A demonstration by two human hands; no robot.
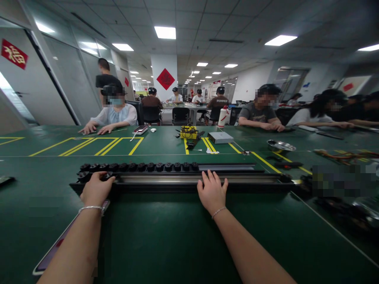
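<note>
A long black channel rail [160,185] with a shiny metal strip inside lies across the table in front of me. Behind it and parallel runs a second black rail [231,167], with a row of several black knob-like parts [150,167] along its left portion. At the front rail's left end, my left hand [96,188] has its thumb and fingers closed about a small black round part [108,175], partly hidden by the fingers. Over the middle-right of the same rail, my right hand [211,191] rests with fingers spread, fingertips at the far edge, holding nothing.
Under my left forearm lies a phone [56,246]. Farther back are a yellow-and-black object with cables [188,133], a silver-grey box [220,137] and a metal bowl [281,145]. Loose wires [343,154] and dark parts lie on the right. Co-workers sit across the green table [166,244].
</note>
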